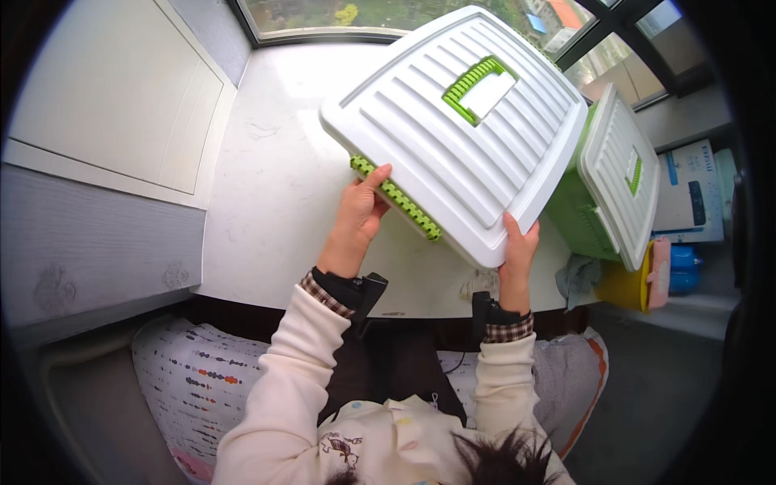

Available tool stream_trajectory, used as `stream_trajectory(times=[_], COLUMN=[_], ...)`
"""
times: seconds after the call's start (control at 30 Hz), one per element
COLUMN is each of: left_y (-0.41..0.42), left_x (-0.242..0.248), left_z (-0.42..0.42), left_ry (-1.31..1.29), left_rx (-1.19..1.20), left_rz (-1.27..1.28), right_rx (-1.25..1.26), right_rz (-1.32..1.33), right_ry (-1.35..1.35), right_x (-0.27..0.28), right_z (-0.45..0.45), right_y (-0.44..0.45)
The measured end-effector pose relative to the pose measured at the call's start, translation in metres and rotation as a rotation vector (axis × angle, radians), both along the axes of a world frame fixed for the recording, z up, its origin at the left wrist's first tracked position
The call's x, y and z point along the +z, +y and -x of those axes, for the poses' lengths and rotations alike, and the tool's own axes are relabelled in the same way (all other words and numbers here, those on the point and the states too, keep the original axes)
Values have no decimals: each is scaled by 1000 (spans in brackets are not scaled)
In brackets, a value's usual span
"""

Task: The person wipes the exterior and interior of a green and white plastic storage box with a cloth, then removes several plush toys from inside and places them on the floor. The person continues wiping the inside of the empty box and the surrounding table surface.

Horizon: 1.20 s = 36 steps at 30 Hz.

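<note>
A storage box's white ribbed plastic lid (418, 139), with a green carry handle (479, 85) in its middle, lies tilted before me. My left hand (361, 209) grips its near left edge, thumb on top beside a green toothed latch strip (412, 209). My right hand (518, 248) holds the lid's near right corner, thumb on top and fingers at the edge. The lid hides whatever is beneath it, so I cannot tell whether a box is attached. On the right a green storage box (579, 203) stands with its own white lid (624, 176).
The white countertop (273, 182) runs to the window. At right are a grey cloth (578, 279), a yellow container (627, 285), a pink cloth-like item (659, 273), a blue object (685, 270) and a printed box (691, 194). A white cabinet door (115, 91) borders the left side.
</note>
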<state>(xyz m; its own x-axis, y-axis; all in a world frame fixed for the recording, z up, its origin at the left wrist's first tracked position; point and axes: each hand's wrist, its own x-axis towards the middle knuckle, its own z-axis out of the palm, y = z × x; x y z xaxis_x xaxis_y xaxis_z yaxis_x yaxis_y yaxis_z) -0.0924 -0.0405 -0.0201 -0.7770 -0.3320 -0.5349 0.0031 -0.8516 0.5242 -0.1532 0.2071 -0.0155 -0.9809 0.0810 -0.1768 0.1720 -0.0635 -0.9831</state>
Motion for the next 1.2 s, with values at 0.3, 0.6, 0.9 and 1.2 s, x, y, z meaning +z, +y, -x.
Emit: stream_trajectory(times=[0.3,0.6,0.9,1.2], left_y=[-24,-50,-90,-135], left_x=[-1,14,38,32], left_z=[-17,-169,-192,-157], left_ry=[248,-62,-172,-130], left_rx=[-61,31,307,537], left_rz=[-66,-154,-111,-60], right_rx=[-24,8,232,521], right_rz=[43,-152,-211,-70], right_ry=[54,-10,-10,48], right_x=[-13,3,10,11], right_z=[-24,-150,-146,-58], right_y=[-20,-56,-123,-201])
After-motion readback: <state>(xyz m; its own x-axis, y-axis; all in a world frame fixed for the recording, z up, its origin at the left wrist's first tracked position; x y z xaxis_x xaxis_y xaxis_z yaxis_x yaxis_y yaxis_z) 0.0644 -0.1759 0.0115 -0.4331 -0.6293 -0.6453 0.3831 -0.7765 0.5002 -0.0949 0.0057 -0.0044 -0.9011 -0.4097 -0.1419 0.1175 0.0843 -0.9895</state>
